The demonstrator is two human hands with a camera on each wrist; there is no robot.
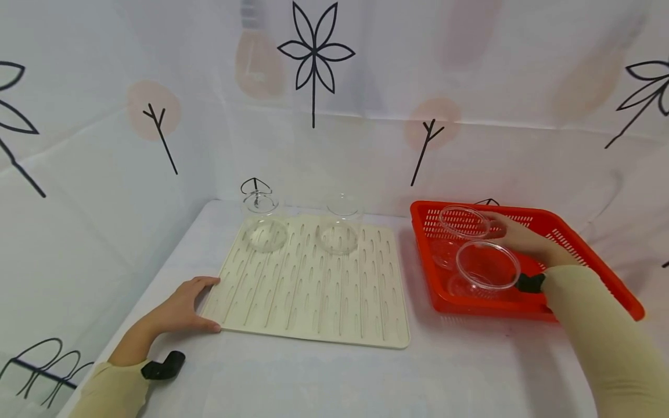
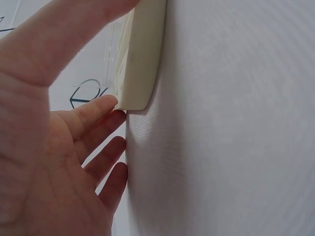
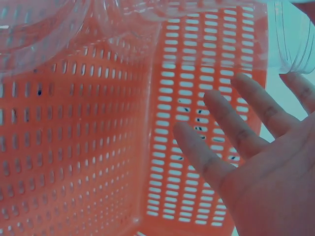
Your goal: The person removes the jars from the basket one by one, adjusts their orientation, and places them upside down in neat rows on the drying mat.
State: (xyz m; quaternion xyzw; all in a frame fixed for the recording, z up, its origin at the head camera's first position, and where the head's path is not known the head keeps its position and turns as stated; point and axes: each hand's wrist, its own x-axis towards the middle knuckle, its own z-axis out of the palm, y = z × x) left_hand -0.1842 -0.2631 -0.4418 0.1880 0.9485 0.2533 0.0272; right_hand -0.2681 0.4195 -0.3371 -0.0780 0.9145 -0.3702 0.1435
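Observation:
My right hand (image 1: 504,232) reaches into the red basket, beside a clear cup (image 1: 465,222) near the back. In the right wrist view its fingers (image 3: 248,137) are spread and nearly straight, the index fingertip right at the cup's rim. A second clear cup (image 1: 488,264) stands in front of that one, wide rim up. My left hand (image 1: 180,305) touches the near-left corner of a cream drying mat (image 1: 313,296), thumb at its front edge and fingertips at its left edge. Two clear cups, one at the left (image 1: 266,223) and another (image 1: 341,226), stand on the mat's far part, wider end down.
The red perforated basket (image 1: 439,296) sits right of the mat on a white-covered table (image 1: 292,377). White cloth (image 1: 355,151) printed with plants hangs close behind and along the left. Black wrist cameras (image 1: 164,366) are worn on both arms.

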